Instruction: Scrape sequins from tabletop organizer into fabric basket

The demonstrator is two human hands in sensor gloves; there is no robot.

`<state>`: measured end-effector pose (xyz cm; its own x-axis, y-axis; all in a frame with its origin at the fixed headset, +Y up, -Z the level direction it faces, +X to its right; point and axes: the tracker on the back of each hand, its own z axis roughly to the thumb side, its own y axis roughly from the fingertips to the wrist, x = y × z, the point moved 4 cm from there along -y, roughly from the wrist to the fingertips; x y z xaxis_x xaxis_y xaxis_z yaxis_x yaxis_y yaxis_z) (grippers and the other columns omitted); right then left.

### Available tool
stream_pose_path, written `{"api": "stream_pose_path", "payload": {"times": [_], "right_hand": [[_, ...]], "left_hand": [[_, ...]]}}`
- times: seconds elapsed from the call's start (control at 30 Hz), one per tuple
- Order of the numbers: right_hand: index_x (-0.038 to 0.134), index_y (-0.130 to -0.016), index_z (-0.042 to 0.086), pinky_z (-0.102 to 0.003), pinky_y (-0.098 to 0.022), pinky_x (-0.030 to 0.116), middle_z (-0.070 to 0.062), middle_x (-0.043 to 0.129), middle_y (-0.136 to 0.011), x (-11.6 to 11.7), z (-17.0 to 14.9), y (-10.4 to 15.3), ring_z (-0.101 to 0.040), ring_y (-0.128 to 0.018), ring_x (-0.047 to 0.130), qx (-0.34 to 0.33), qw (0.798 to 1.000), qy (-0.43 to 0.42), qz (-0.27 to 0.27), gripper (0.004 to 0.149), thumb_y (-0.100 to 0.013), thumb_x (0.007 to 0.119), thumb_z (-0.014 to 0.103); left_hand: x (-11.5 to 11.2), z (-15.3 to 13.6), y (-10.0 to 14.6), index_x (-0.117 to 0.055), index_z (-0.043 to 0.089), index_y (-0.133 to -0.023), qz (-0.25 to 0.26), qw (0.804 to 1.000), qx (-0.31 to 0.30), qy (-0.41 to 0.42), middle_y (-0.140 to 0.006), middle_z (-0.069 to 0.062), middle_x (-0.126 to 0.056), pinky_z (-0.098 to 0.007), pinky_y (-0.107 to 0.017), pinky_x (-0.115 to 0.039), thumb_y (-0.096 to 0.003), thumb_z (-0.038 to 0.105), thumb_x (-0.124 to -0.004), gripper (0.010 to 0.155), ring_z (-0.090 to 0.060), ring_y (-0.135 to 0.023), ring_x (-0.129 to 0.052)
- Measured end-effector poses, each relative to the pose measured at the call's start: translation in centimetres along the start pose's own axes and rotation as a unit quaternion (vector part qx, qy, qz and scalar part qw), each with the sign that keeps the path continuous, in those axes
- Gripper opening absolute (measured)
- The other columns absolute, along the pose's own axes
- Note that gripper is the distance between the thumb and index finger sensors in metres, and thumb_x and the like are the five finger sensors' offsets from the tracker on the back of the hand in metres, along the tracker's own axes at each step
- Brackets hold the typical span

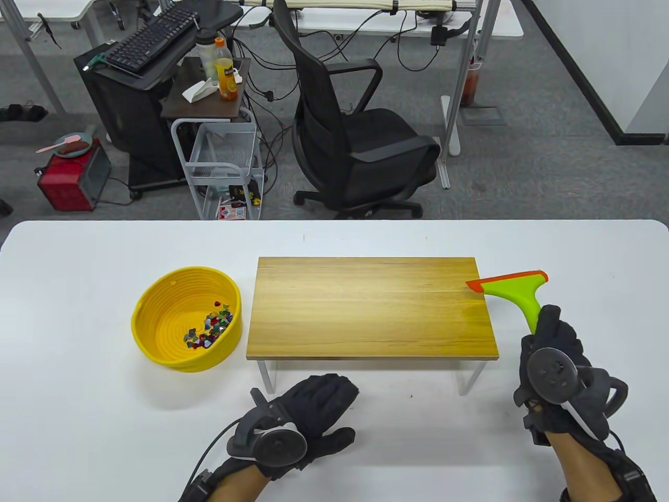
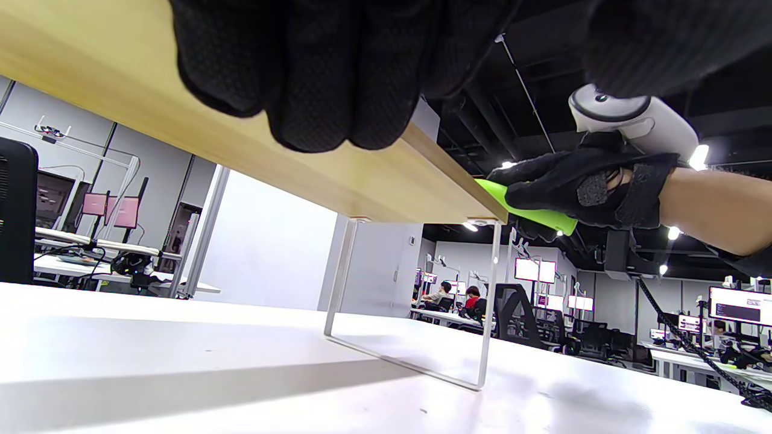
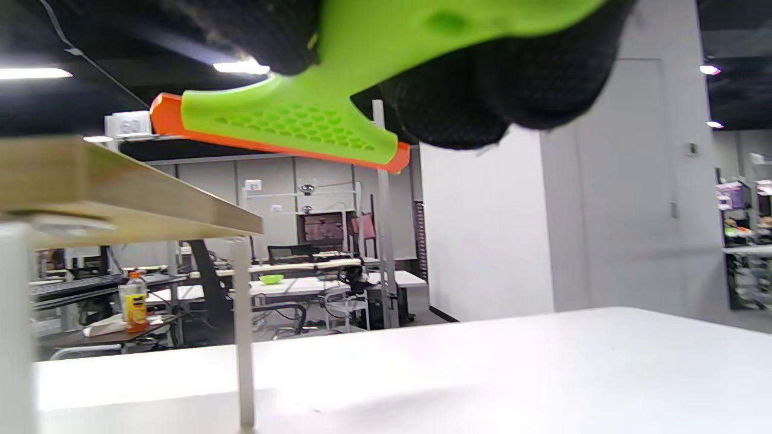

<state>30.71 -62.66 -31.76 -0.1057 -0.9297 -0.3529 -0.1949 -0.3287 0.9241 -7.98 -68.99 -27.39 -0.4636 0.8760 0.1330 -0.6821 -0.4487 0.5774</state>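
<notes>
A wooden tabletop organizer on white legs stands mid-table; its top is bare. It also shows from below in the left wrist view and the right wrist view. A yellow fabric basket to its left holds several coloured sequins. My right hand grips the handle of a green scraper with an orange blade; the blade sits by the organizer's right edge, also in the right wrist view. My left hand lies flat on the table in front of the organizer, holding nothing.
The white table stretches left and right of the organizer. Beyond its far edge stand a black office chair, a white wire cart and a stand with a keyboard.
</notes>
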Motion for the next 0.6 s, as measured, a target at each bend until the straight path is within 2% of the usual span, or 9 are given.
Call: {"api": "stream_pose_path", "payload": {"times": [0.3, 0.6], "right_hand": [[0.033, -0.108, -0.006, -0.052, -0.050, 0.083, -0.037, 0.056, -0.099, 2.3, -3.6, -0.3, -0.049, -0.071, 0.084, 0.074, 0.997, -0.005, 0.016, 0.065, -0.059, 0.065, 0.022], [0.036, -0.108, -0.007, -0.053, -0.049, 0.083, -0.038, 0.058, -0.099, 6.6, -5.8, 0.0, -0.050, -0.070, 0.085, 0.120, 0.988, 0.013, 0.093, 0.065, -0.058, 0.068, 0.021]], "left_hand": [[-0.5, 0.4, 0.1, -0.068, 0.019, -0.095, -0.010, 1.000, -0.007, -0.006, -0.095, -0.012, -0.084, -0.053, -0.064, -0.078, -0.0405, 0.066, -0.075, 0.073, -0.037, -0.081, -0.091], [-0.6, 0.6, 0.1, -0.068, 0.018, -0.095, -0.010, 1.000, -0.007, -0.006, -0.095, -0.012, -0.085, -0.053, -0.063, -0.078, -0.0405, 0.065, -0.075, 0.073, -0.037, -0.081, -0.091]]}}
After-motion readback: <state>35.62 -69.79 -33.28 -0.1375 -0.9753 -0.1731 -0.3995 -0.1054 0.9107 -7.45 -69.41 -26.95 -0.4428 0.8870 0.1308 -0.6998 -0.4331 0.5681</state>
